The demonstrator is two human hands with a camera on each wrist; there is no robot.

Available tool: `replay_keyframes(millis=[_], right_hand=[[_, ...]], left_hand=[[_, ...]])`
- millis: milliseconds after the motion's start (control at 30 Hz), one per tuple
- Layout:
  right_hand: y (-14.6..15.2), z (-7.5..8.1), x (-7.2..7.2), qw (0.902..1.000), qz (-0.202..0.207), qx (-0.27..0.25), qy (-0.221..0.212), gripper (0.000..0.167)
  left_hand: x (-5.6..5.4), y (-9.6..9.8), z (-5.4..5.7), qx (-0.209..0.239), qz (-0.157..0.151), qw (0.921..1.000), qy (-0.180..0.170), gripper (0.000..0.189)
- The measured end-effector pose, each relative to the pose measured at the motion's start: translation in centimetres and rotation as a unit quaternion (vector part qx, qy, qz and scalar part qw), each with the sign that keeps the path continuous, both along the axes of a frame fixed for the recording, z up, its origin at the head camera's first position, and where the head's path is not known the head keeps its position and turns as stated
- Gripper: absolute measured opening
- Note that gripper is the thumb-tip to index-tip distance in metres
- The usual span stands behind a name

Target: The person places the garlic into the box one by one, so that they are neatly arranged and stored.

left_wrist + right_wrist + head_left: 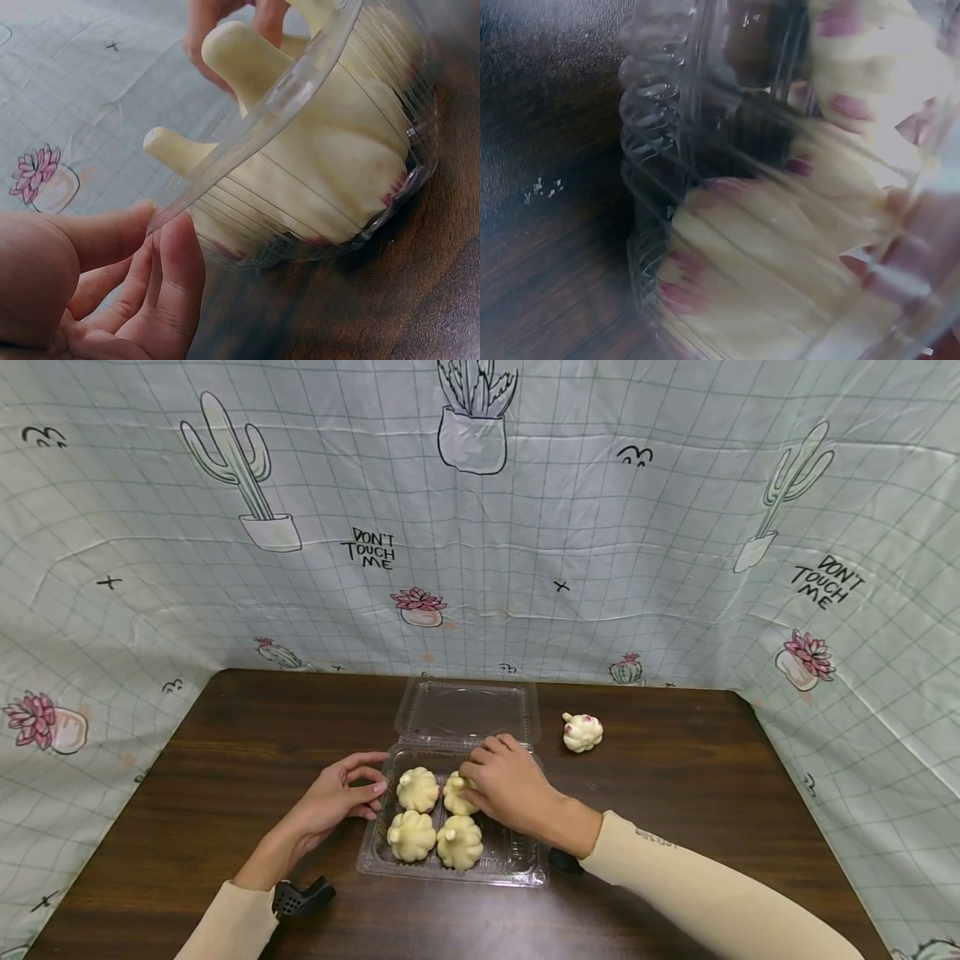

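Note:
A clear plastic clamshell box (517, 875) lies open on the table, holding several pale garlic bulbs with their stems up. My left hand (341, 793) is at the box's left side. In the left wrist view its thumb and fingers (180, 255) pinch the clear rim. My right hand (510, 781) reaches over the box's right half, fingers curled round the back right bulb (456, 795) and partly hiding it. Closer to me sit the front right bulb (460, 842) and the front left bulb (411, 836). Purple-marked bulbs (757, 270) show through the wall in the right wrist view.
The box's hinged lid (465, 706) is folded back toward the curtain (510, 568). One more garlic bulb (582, 732), white with purple marks, lies on the brown wooden table (675, 760) right of the lid. The patterned curtain surrounds the table's back and sides.

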State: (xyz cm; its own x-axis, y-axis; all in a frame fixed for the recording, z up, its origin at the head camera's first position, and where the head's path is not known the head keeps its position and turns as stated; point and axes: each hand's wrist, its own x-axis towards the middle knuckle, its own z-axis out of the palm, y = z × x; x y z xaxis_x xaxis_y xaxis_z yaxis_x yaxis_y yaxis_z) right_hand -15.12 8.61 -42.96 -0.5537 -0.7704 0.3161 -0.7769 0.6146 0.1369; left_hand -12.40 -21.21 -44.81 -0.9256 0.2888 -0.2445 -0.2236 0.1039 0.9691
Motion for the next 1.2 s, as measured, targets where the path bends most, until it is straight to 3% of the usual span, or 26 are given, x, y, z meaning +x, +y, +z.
replay_keyframes(millis=[200,367,633,867,1200], right_hand=[[0.3,0.4,0.1,1.0,-0.004,0.002,-0.008,0.028],[1.8,1.2,-0.1,0.9992,-0.017,-0.028,-0.024,0.033],[6.9,2.0,-2.4,0.9882,-0.103,-0.101,-0.051,0.037],[11.9,0.8,-4.7,0.9746,-0.189,-0.093,-0.076,0.049],[15.4,-1.0,-6.1,0.9653,-0.233,-0.05,-0.107,0.067]], left_hand=[[0.0,0.0,0.0,0.0,-0.001,1.0,0.002,0.058],[-0.1,0.0,0.0,-0.002,-0.001,1.0,0.001,0.058],[-0.1,-0.1,0.1,-0.003,-0.003,1.0,0.003,0.058],[0.1,-0.1,0.2,-0.003,-0.003,1.0,0.004,0.058],[0.0,-0.1,0.3,0.001,-0.004,1.0,0.003,0.058]])
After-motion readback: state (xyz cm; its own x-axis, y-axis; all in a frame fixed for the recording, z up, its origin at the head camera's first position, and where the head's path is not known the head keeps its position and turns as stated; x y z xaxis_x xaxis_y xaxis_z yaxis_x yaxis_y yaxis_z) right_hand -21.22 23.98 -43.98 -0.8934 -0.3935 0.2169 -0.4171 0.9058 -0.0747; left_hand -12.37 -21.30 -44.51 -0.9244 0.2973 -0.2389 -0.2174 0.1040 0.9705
